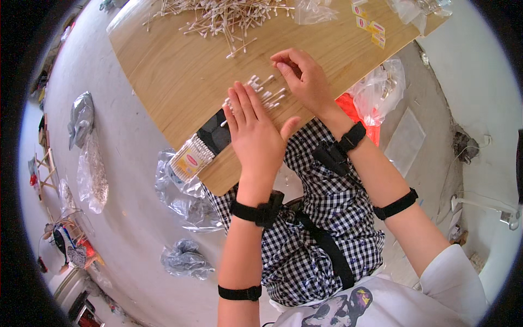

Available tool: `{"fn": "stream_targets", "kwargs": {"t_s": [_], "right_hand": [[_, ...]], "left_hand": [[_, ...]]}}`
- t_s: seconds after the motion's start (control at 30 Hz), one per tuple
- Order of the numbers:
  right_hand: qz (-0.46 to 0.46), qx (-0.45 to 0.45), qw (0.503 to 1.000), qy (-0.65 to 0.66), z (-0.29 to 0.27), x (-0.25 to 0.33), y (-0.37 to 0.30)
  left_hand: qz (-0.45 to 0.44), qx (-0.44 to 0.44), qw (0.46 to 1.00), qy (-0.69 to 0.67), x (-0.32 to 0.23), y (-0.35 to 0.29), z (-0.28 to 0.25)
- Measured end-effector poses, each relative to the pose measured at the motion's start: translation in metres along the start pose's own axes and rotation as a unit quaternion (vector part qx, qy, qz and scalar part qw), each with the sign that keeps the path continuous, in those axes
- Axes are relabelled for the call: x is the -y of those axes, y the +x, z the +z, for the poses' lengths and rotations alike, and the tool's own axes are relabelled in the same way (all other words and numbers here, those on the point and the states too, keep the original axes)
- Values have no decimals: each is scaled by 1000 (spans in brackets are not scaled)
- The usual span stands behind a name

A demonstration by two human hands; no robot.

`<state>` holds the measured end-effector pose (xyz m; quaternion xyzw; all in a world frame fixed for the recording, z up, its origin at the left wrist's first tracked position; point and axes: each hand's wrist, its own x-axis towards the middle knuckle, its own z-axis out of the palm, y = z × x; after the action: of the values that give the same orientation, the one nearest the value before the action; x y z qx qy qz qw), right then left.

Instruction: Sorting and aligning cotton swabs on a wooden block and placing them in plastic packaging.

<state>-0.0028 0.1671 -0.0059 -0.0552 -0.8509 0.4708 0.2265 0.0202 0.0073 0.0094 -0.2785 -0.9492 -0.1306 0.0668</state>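
Observation:
My left hand lies flat over a small group of cotton swabs, its fingers stretched out and the thumb apart. White swab tips stick out on both sides of it. To its right, my right hand is raised near those swabs with fingers curled and thumb and forefinger together; anything between them is too small or hidden to make out. Left of my left hand, a pack of cotton swabs with a yellow and red label sits at the table's near left edge. A dark hexagon-patterned pad lies between pack and hand.
A large loose heap of cotton swabs covers the far part of the wooden table. Several yellow labels and clear plastic bags lie at the far right. More plastic bags are on the floor.

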Motion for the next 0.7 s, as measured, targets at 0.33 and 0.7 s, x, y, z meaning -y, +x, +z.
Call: {"fn": "stream_targets", "kwargs": {"t_s": [0.33, 0.7], "right_hand": [[6, 3, 1000, 10, 0, 1, 0], [117, -38, 970, 211, 3, 22, -14]], "left_hand": [[-4, 20, 1000, 7, -1, -6, -4], [-188, -131, 850, -474, 19, -7, -23]]}}
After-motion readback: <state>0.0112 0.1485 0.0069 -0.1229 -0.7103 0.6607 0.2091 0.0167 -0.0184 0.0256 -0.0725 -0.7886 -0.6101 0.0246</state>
